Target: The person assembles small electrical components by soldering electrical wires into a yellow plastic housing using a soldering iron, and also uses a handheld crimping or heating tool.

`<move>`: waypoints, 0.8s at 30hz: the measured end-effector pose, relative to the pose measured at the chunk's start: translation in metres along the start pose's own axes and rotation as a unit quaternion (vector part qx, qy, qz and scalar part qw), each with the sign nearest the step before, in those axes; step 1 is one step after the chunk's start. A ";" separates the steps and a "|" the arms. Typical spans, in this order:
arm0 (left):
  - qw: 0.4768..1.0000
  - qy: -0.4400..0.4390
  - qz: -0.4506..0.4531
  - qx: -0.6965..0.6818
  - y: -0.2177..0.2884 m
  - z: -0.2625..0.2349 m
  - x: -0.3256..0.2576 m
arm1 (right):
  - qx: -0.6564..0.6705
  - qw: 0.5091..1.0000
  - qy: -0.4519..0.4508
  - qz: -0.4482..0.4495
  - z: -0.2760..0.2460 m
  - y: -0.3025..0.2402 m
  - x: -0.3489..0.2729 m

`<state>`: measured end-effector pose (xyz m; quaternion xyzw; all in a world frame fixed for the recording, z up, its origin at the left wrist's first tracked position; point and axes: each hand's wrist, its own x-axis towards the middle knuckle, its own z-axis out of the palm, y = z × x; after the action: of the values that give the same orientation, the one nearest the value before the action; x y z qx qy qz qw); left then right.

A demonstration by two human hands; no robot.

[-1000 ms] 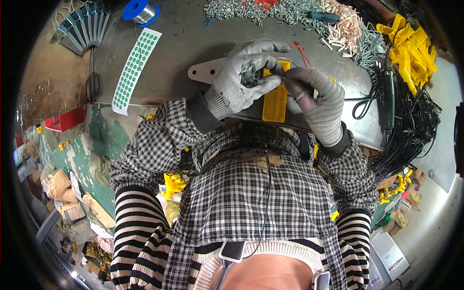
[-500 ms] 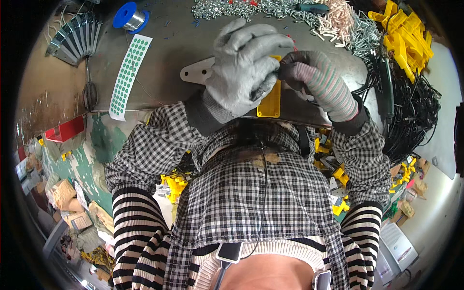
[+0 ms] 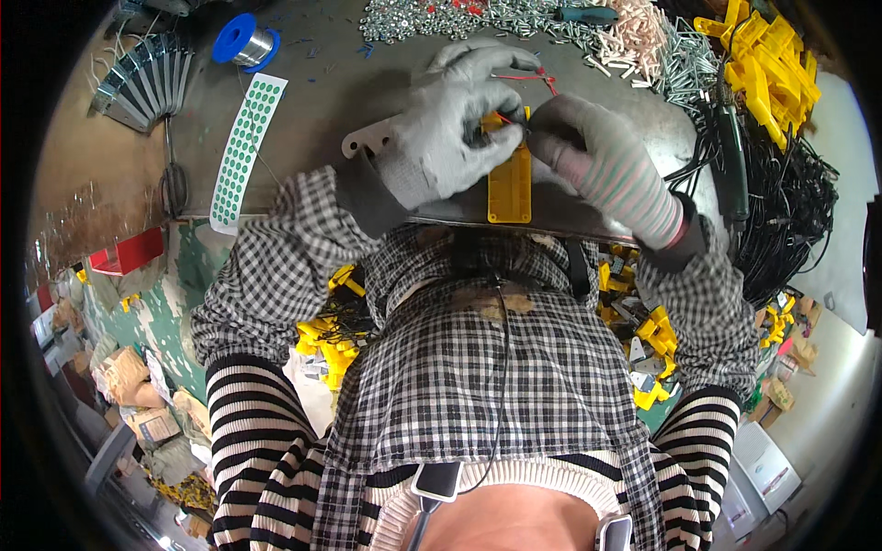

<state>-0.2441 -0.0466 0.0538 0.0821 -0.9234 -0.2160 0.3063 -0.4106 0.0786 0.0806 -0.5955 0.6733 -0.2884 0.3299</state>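
Observation:
My left hand (image 3: 450, 133), in a grey glove, is closed with thumb and fingers pinched at the top of a yellow plastic housing (image 3: 510, 190). A thin red wire (image 3: 544, 76) loops out past its fingertips, and a short red end shows inside the pinch. Close against it, my right hand (image 3: 593, 151), in a grey glove with a striped cuff, pinches something small that its fingers hide. The housing lies open side up at the table's near edge. Partly under my left hand, a pale metal plate (image 3: 361, 140) with holes rests on the table.
A blue spool of solder wire (image 3: 246, 43) and a strip of green round stickers (image 3: 248, 151) lie left. Screws and small metal parts (image 3: 432, 20) heap along the back. Yellow housings (image 3: 767, 64), a soldering iron (image 3: 732, 165) and black cables (image 3: 781, 220) crowd the right.
My left hand has turned and its fingers have curled, uncovering more of the red wire and housing. The right hand has shifted slightly, still pinched beside it.

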 end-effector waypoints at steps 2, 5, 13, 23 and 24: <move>0.958 -0.048 -0.156 -0.234 -0.005 0.006 0.000 | -0.130 0.983 0.086 -0.097 0.002 -0.004 -0.003; 0.874 -0.073 -0.265 -0.401 0.000 0.011 -0.007 | -0.227 0.955 0.104 -0.159 0.005 -0.004 -0.002; 0.986 0.007 -0.102 -0.135 -0.002 0.008 0.001 | -0.135 0.980 0.111 -0.092 0.003 -0.004 0.001; 0.964 -0.040 -0.164 -0.205 -0.003 0.005 0.008 | -0.119 0.985 -0.009 -0.124 -0.008 0.002 0.009; 0.837 -0.111 -0.308 -0.439 -0.008 0.007 0.010 | -0.284 0.942 0.070 -0.163 -0.008 -0.005 0.006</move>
<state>-0.2563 -0.0542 0.0510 0.1949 -0.6867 -0.6894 0.1230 -0.4143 0.0716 0.0893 -0.7443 0.6426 -0.1754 0.0479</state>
